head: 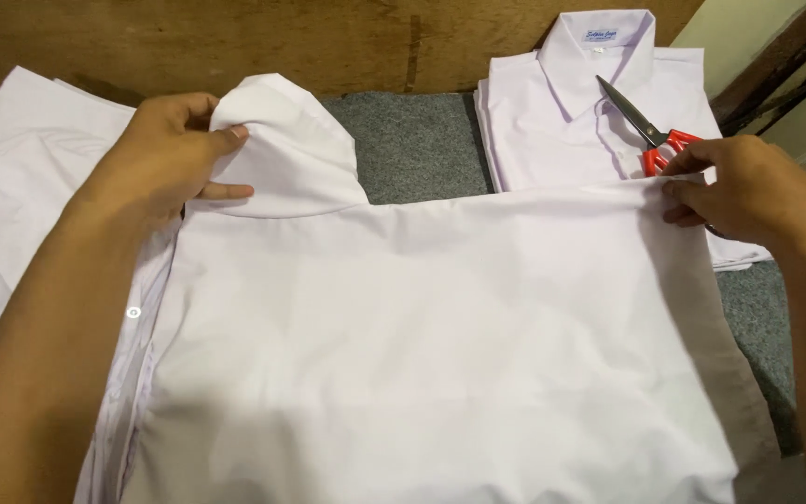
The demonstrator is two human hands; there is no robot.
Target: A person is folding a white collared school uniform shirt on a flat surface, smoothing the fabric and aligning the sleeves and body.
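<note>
A white shirt lies spread flat, back up, on a grey carpeted surface. My left hand pinches the shirt's collar at the upper left, thumb on top of the fabric. My right hand grips the shirt's top edge at the upper right, near its shoulder. A small white button shows along the shirt's left side.
A folded white shirt lies at the back right with red-handled scissors on it, just beyond my right hand. More white cloth is piled at the left. A wooden board stands along the back.
</note>
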